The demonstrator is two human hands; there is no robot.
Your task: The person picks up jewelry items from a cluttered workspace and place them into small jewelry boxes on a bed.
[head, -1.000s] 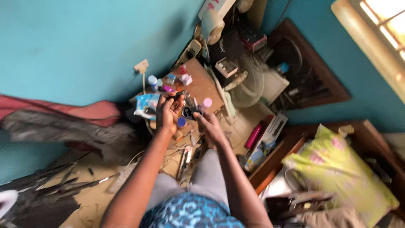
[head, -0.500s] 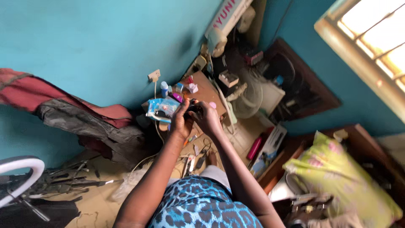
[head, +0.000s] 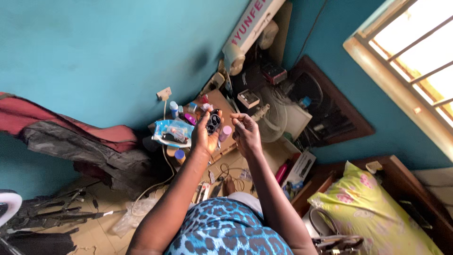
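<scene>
Above a cluttered wooden table (head: 225, 100), the left hand (head: 204, 136) cups a small black oval case (head: 213, 123), fingers curled around it; just right, the right hand (head: 246, 133) pinches something too small to tell.

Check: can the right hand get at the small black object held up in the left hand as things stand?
Probably yes. The right hand is raised right beside the left hand, which holds the small black object up with its top exposed. Nothing sits in the gap between them; the right fingertips look pinched, so they may already hold something tiny.
</scene>
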